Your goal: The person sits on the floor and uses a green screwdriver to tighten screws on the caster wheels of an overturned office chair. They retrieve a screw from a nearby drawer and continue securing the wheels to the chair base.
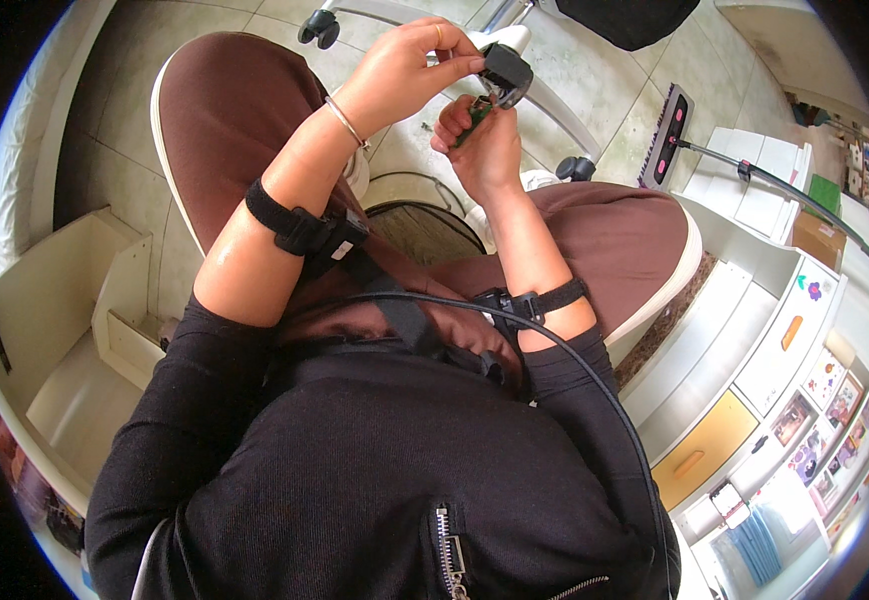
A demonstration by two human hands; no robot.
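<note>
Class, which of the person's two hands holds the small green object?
The right hand, with the small, slim green object in its grasp; the left hand instead touches a black, rounded piece.

Black piece: plastic by look, mostly matt, faint sheen along the curved side. Green piece: too small to judge finish. Chair base: smooth, pale; plastic or painted metal, cannot tell. Caster: black plastic. Bangle: polished metal. Strap: rough, matt fabric. Trousers: matt cloth. Top: matt, finely ribbed cloth. Zip: bright metal. Cable: smooth, rubbery sheath. Floor: smooth tile, soft shine. Box: matt cardboard.
</note>
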